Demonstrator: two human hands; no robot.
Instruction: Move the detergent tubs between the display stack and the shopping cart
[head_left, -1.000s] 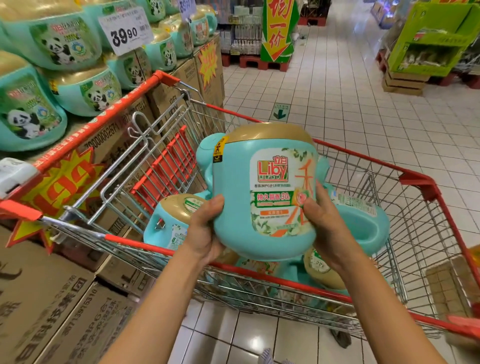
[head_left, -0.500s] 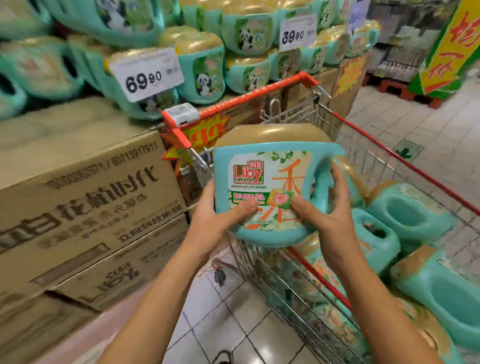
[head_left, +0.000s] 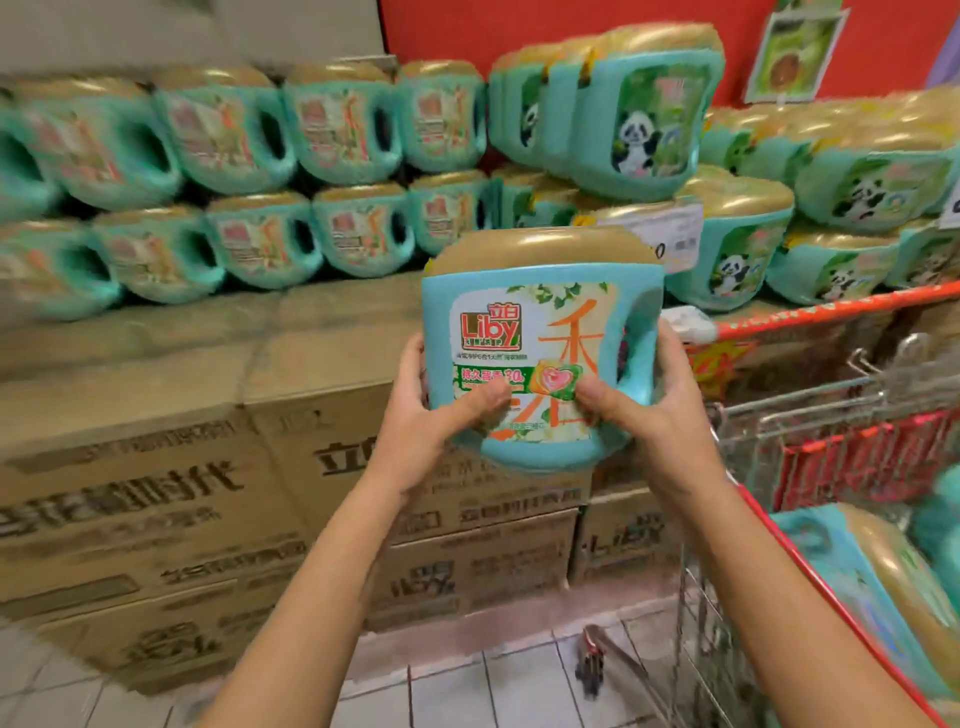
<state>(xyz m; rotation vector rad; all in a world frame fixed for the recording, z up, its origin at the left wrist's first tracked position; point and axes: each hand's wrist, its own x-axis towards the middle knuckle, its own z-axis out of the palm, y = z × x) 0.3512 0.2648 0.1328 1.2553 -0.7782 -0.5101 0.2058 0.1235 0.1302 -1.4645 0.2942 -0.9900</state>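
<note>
The left hand (head_left: 415, 415) and right hand (head_left: 660, 415) gripped one detergent tub (head_left: 519, 322) from either side, thumbs pressed on its front label and fingers wrapped round behind. The tub was held in the air, upright, with its gold lid on top, base down, label facing the person and handle opening to the right. Just right of it stood the shopping cart (head_left: 831, 312), with another tub (head_left: 883, 587) lying inside. Beyond were cardboard boxes (head_left: 156, 493) bearing the display stack (head_left: 311, 156).
</note>
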